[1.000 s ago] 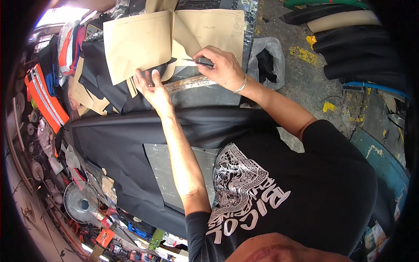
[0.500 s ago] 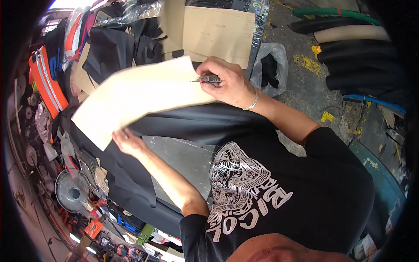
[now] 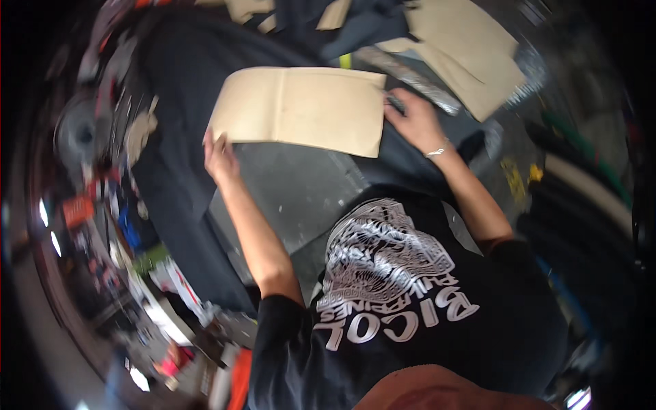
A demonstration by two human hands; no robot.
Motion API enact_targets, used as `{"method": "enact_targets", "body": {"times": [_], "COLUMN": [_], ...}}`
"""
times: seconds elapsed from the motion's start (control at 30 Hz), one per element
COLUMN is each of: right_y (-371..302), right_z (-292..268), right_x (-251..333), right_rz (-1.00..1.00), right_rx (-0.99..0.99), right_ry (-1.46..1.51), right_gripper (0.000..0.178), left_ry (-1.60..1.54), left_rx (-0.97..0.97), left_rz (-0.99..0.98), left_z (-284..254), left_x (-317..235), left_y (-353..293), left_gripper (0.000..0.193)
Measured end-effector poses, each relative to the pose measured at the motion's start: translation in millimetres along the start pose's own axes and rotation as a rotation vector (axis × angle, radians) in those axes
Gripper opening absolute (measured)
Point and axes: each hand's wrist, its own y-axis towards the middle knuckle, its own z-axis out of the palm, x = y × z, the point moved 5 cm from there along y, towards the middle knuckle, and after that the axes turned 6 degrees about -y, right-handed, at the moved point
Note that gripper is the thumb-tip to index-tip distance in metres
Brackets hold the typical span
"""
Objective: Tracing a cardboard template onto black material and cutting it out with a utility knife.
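Note:
A tan cardboard pattern piece (image 3: 321,109) is held up over the dark material, bowed, with a crease across it. My left hand (image 3: 222,160) grips its lower left corner, thumb and fingers closed on the edge. At the opposite end my right hand (image 3: 413,123) is closed around a slim dark tool (image 3: 395,104), its kind blurred. The right fingers are beside the pattern piece's right edge; whether they touch it I cannot tell. Black sheet material (image 3: 174,164) lies beneath and to the left, and a grey tabletop (image 3: 287,188) shows below the piece.
More tan cardboard pieces (image 3: 471,61) lie at the far right, next to a long, plastic-wrapped roll (image 3: 410,78). Dark cloth scraps (image 3: 369,31) lie at the back. Rolls of material (image 3: 581,184) are on the right, and a fan (image 3: 78,137) stands at the left.
The cardboard piece has swung round to lie more level and shifted right. My right hand has moved right with the dark tool, my left up. The whole view has turned.

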Motion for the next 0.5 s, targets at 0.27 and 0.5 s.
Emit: {"method": "enact_targets", "body": {"times": [0.27,0.5], "right_y": [-25,-66], "right_z": [21,-35], "right_x": [16,-31], "right_rz": [0.078,0.277], "right_rx": [0.344,0.403], "right_ry": [-0.484,-0.593], "right_gripper": [0.065,0.076], "left_ry": [0.007,0.135], "left_rx": [-0.159,-0.106], "left_rz": [0.176,0.13], "left_z": [-80,-105], "left_x": [-20,-2], "left_y": [-10,-53], "left_gripper": [0.059,0.066]}}
